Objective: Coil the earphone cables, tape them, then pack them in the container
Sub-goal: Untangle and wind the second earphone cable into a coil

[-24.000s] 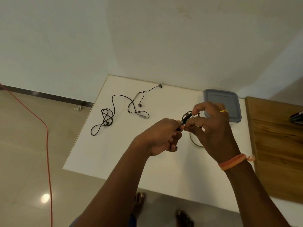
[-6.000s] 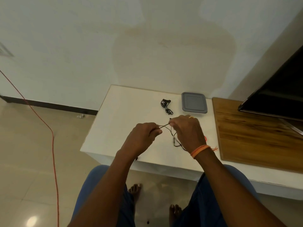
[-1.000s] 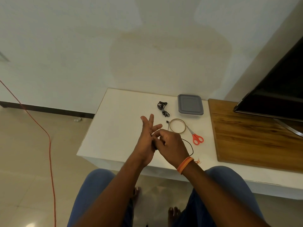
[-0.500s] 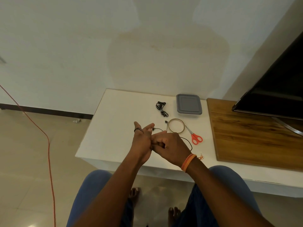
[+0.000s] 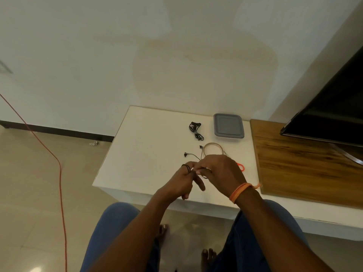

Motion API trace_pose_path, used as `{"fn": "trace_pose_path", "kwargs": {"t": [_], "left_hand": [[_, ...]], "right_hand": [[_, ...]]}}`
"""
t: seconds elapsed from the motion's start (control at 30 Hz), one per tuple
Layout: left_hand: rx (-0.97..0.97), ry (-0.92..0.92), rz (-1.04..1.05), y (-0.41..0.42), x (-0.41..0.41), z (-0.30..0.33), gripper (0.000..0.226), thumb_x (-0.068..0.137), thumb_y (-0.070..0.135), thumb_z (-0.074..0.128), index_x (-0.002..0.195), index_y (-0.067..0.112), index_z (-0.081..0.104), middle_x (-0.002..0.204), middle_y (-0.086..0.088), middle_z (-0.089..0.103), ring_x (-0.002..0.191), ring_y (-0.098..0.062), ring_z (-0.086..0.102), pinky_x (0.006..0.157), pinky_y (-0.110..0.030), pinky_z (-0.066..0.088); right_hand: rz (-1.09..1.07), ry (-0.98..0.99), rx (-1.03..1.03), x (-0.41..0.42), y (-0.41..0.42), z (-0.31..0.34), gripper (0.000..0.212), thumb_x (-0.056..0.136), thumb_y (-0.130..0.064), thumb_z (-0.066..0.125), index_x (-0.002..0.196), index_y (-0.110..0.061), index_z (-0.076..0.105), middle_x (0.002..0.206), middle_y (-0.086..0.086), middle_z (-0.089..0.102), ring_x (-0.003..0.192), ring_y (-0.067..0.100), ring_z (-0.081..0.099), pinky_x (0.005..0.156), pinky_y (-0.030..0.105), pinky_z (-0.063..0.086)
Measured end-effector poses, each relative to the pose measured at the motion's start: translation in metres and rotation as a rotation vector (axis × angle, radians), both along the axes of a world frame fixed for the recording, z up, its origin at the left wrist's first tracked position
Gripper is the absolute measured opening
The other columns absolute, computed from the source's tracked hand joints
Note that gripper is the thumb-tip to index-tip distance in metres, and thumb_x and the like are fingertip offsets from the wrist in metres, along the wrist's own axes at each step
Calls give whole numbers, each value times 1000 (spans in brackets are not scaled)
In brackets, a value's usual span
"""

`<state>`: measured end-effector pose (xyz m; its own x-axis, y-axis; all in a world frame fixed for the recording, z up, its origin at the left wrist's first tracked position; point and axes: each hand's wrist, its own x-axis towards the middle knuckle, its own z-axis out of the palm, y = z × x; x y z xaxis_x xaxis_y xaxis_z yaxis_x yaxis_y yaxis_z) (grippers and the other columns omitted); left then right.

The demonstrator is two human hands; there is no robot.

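Note:
My left hand (image 5: 181, 182) is held over the white table (image 5: 149, 154) with black earphone cable (image 5: 193, 155) looped around its fingers. My right hand (image 5: 220, 171) pinches the same cable right beside it. Two earbud ends trail loose on the table just beyond my hands. A coiled, bundled earphone (image 5: 195, 130) lies farther back. The grey lidded container (image 5: 228, 127) stands to its right. A tape roll (image 5: 213, 148) lies behind my right hand.
Orange-handled scissors (image 5: 241, 166) lie partly hidden behind my right hand. A wooden board (image 5: 306, 165) adjoins the table on the right with a dark screen (image 5: 330, 116) above it. An orange cord (image 5: 59, 173) runs across the floor at left. My knees sit under the table's front edge.
The cable has been wound further around my left fingers, and my right hand has shifted over them. The trailing length on the table has shortened, leaving the earbud ends near my hands.

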<state>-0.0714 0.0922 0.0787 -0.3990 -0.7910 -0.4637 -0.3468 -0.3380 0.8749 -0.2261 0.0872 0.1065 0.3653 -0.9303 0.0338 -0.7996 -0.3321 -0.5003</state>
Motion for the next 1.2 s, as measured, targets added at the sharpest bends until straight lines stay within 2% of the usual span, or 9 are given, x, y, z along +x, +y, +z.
{"fn": "trace_pose_path", "kwargs": {"t": [0.1, 0.17, 0.27, 0.47, 0.63, 0.8, 0.87, 1.0, 1.2], "left_hand": [[114, 134, 57, -2, -3, -6, 29, 105, 20, 29, 126, 14, 49, 74, -19, 68, 35, -12, 25, 39, -23, 19], [241, 249, 64, -4, -4, -5, 64, 102, 60, 17, 125, 14, 54, 68, -21, 65, 33, -10, 21, 40, -23, 16], [310, 305, -57, -2, -3, -1, 95, 87, 78, 13, 123, 1, 55, 64, -18, 64, 30, -9, 21, 37, -21, 19], [371, 361, -201, -1, 4, 11, 74, 91, 68, 27, 106, 5, 63, 71, -16, 72, 27, -6, 20, 33, -17, 21], [421, 753, -142, -3, 8, 18, 62, 97, 54, 29, 93, 6, 68, 76, -16, 74, 28, -9, 48, 31, -13, 36], [390, 1109, 159, -7, 2, 28, 50, 97, 39, 35, 125, 10, 64, 114, -14, 72, 84, -24, 75, 59, -29, 62], [350, 1163, 325, -11, 0, 27, 44, 98, 27, 39, 135, 6, 52, 130, -16, 64, 105, -31, 70, 74, -32, 62], [277, 1119, 603, -19, 5, 16, 39, 99, 6, 43, 138, 2, 46, 134, -19, 60, 118, -38, 62, 96, -43, 54], [41, 600, 727, -26, 18, 4, 29, 104, 8, 38, 129, 9, 52, 121, -11, 68, 103, -28, 71, 93, -42, 55]], "right_hand": [[-65, -119, -97, -5, -1, 0, 10, 84, -25, 71, 92, -20, 77, 85, -1, 73, 77, 13, 65, 70, 31, 55], [-73, -118, -150, -4, 0, 3, 9, 83, -23, 72, 89, -17, 76, 80, 2, 72, 72, 15, 64, 65, 31, 55], [-71, -102, -190, -1, -1, -1, 8, 84, -18, 68, 84, -14, 74, 75, 4, 68, 66, 17, 62, 59, 36, 56], [-103, -218, -77, -4, -4, -4, 9, 81, -14, 73, 86, -20, 77, 81, -5, 72, 75, 7, 64, 69, 25, 54], [-214, -390, 157, 4, -3, 0, 21, 89, -9, 63, 73, -19, 73, 65, -10, 68, 64, -1, 63, 63, 23, 51], [-236, -277, 224, 30, 7, -2, 18, 96, 2, 46, 92, -4, 62, 80, -2, 65, 64, 1, 56, 59, 17, 38], [-269, -276, 335, 37, 10, -11, 25, 91, 0, 49, 72, -10, 62, 71, 3, 63, 67, 15, 58, 61, 24, 41], [-190, -240, 445, 44, 16, -17, 40, 93, -13, 47, 56, -22, 57, 57, -7, 59, 62, 11, 59, 67, 25, 43], [-65, -149, 411, 41, 20, -16, 24, 96, -27, 52, 95, -13, 73, 71, -8, 65, 65, 3, 58, 69, 20, 48]]}}
